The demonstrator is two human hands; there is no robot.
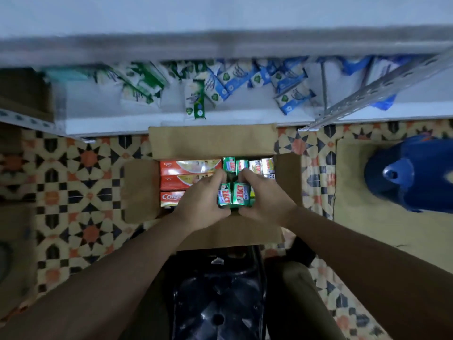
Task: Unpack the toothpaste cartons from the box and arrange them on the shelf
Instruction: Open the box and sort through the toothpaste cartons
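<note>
Down on the patterned floor tiles, just before the white metal shelf, sits the open brown cardboard box with its flaps spread. Both hands work inside it: the left hand and the right hand curl around a pair of small green toothpaste cartons standing on end, squeezing them between the palms. More green cartons stand behind them, and long red toothpaste cartons lie flat on the box's left side. Green and blue sachets already lie loosely on the shelf. Judging from the two-handed squeeze, the risk is uneven pressure: one carton could slip out on lifting, or the thin card could crush.
</note>
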